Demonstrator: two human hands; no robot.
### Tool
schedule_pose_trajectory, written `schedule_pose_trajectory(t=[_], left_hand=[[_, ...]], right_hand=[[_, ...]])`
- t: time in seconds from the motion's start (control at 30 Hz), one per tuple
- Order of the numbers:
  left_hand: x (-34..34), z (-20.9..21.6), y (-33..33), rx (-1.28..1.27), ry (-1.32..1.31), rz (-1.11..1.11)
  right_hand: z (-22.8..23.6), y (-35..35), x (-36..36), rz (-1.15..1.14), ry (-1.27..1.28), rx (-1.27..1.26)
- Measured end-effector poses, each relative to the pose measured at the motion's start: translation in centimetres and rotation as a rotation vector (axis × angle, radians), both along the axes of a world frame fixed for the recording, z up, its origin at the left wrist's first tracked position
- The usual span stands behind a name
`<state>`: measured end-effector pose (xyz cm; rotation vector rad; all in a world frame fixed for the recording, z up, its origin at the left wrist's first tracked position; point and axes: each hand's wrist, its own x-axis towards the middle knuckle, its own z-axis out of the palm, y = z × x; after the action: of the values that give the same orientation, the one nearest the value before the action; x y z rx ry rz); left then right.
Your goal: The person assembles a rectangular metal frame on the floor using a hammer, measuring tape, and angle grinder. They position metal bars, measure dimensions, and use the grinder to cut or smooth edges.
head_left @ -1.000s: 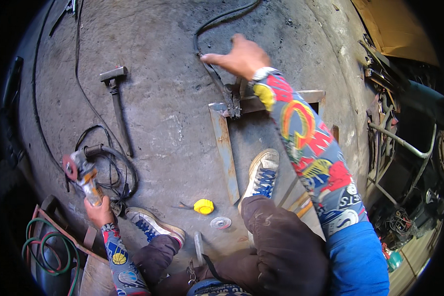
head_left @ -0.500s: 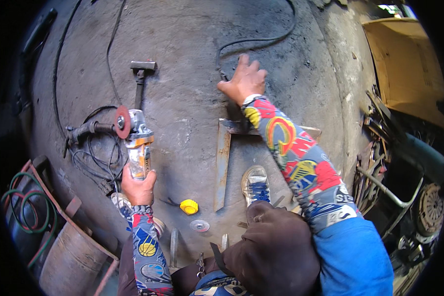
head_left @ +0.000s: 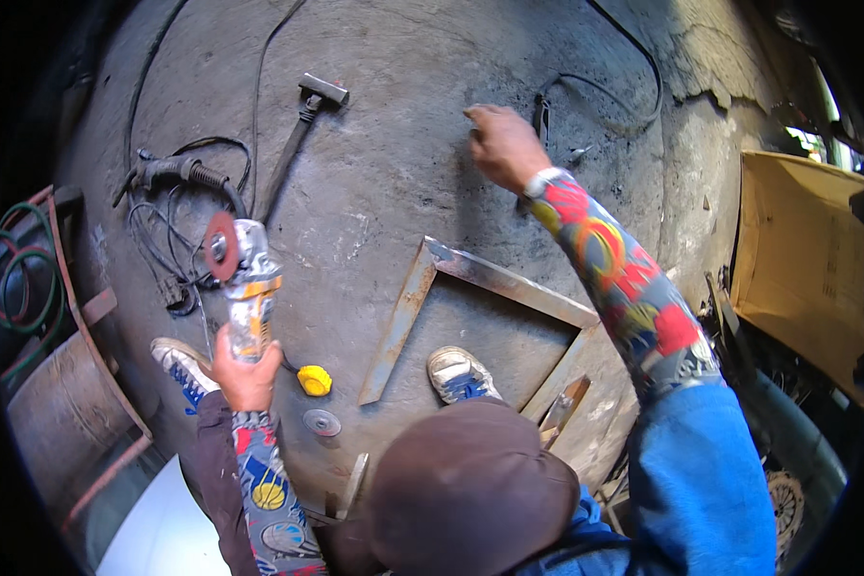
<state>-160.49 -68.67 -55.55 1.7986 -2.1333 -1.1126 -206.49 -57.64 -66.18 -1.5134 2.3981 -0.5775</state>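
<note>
My left hand (head_left: 247,372) is wrapped around the white and orange body of an angle grinder (head_left: 252,305), its reddish disc (head_left: 221,246) facing left. My right hand (head_left: 509,146) hovers over the floor beyond a metal angle frame (head_left: 509,283), its fingers loosely bent and partly hidden; I see nothing held in it. To its right, apart from it, lies a dark clamp-like cable end (head_left: 542,117). A yellow tape measure (head_left: 314,380) and a loose grey disc (head_left: 323,422) lie near the grinder.
A hammer (head_left: 298,144) lies beyond the grinder, beside tangled cables and a torch-like handle (head_left: 170,171). At the left stands a rusty cylinder (head_left: 72,403) with green hoses. A cardboard box (head_left: 802,269) and scrap metal border the right. My shoes (head_left: 461,374) flank the work area.
The view has swung, shifting the hammer and cable end rightward. My right hand has moved away from the cable end, its fingers less spread. My left hand still holds the grinder.
</note>
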Motion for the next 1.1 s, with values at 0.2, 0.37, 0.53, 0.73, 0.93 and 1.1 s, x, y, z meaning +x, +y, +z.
schedule_pose_trajectory(t=[0.2,0.37,0.53,0.73,0.93,1.1], left_hand=[[1.7,7.2,-0.7,-0.14,-0.055,0.031],[0.5,10.0,-4.6,-0.138,0.085,0.065],[-2.1,14.0,-9.9,0.103,0.42,0.271],[0.7,22.5,-10.0,0.477,0.823,0.348],[5.8,22.1,0.7,0.376,1.08,0.325],[6.6,17.8,7.6,0.443,1.048,0.465]], right_hand=[[-5.0,-3.0,-0.1,0.047,-0.008,0.483],[-6.1,0.2,-0.2,0.172,0.343,0.358],[-5.8,-0.5,0.1,0.138,0.323,0.562],[-5.5,-1.9,0.8,0.061,0.323,0.66],[-2.7,-2.7,1.6,-0.001,0.213,0.686],[9.8,0.4,4.8,-0.058,-0.109,0.109]])
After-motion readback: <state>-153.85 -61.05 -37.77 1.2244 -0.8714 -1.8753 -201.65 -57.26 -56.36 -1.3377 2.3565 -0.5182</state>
